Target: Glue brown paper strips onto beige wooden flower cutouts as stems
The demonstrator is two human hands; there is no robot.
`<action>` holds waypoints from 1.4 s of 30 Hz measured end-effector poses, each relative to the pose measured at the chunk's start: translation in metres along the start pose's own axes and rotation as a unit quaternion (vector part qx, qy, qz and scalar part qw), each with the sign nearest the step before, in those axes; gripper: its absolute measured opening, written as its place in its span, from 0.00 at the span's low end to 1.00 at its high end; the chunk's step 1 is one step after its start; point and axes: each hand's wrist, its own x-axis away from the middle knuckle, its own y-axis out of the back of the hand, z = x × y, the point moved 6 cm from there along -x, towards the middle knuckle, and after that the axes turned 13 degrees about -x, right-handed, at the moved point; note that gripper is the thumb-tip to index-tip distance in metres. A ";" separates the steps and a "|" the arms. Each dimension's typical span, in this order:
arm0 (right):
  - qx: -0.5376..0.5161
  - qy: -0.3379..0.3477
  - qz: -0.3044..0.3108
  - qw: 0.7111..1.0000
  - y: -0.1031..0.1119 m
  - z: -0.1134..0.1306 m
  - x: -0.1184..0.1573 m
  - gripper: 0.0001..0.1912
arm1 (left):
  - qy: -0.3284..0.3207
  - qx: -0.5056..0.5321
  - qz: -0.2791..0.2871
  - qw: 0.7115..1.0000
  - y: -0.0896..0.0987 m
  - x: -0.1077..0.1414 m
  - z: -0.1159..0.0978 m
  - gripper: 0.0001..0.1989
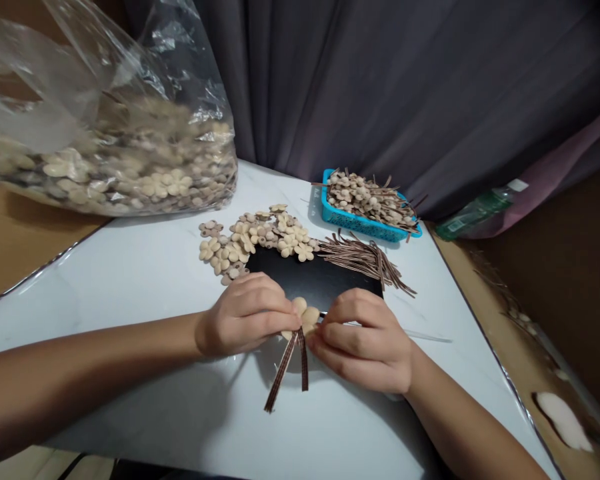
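Note:
A cream five-petal flower is between my two hands, over the near edge of a black sheet. A narrow brown ribbon with pale stitching comes out beneath it, its two tails hanging down. My left hand is closed, thumb and forefinger pinching the flower where the ribbon emerges. Closed too, my right hand has its fingertips at the flower's right edge; the fingers partly hide their grip. A thin clear rod shows beyond the right hand; I cannot tell whether it is held.
Loose cream and greyish flowers lie beyond the sheet, beside a bundle of cut brown ribbons. A blue basket holds flowers with ribbons. At left stands a large clear bag of flowers; at right, a green bottle.

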 end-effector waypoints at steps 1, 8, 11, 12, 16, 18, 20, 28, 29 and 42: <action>0.003 0.001 -0.002 1.000 0.000 0.001 0.000 0.07 | 0.002 0.002 -0.001 1.000 -0.001 0.001 0.000 0.04; 0.034 0.014 -0.007 0.999 0.000 0.004 0.001 0.08 | 0.071 0.050 -0.077 0.993 -0.002 0.010 0.011 0.12; 0.041 0.012 -0.008 0.999 0.000 0.003 0.003 0.09 | 0.068 0.051 -0.059 0.995 -0.004 0.010 0.011 0.08; 0.039 0.011 -0.008 0.999 0.000 0.003 0.003 0.09 | 0.065 0.042 -0.046 0.996 -0.004 0.009 0.011 0.06; 0.024 0.000 -0.003 1.000 0.001 0.000 0.005 0.07 | 0.056 0.018 -0.032 0.998 -0.002 0.007 0.007 0.03; 0.013 -0.010 -0.006 1.000 0.001 -0.002 0.006 0.06 | 0.050 0.017 -0.029 0.998 -0.001 0.006 0.006 0.02; -0.003 -0.029 -0.018 0.999 0.001 -0.006 0.007 0.05 | 0.047 0.022 -0.018 0.999 -0.001 0.007 0.005 0.03; -0.111 -0.165 -0.081 0.977 0.000 -0.022 0.009 0.05 | 0.041 0.034 -0.011 0.999 -0.002 0.008 0.007 0.04; -0.114 -0.168 -0.081 0.976 0.000 -0.021 0.008 0.05 | 0.039 0.030 -0.012 0.999 -0.002 0.007 0.007 0.03; -0.125 -0.192 -0.063 0.971 -0.004 -0.027 0.014 0.02 | 0.047 0.061 0.007 0.997 -0.006 0.012 0.007 0.05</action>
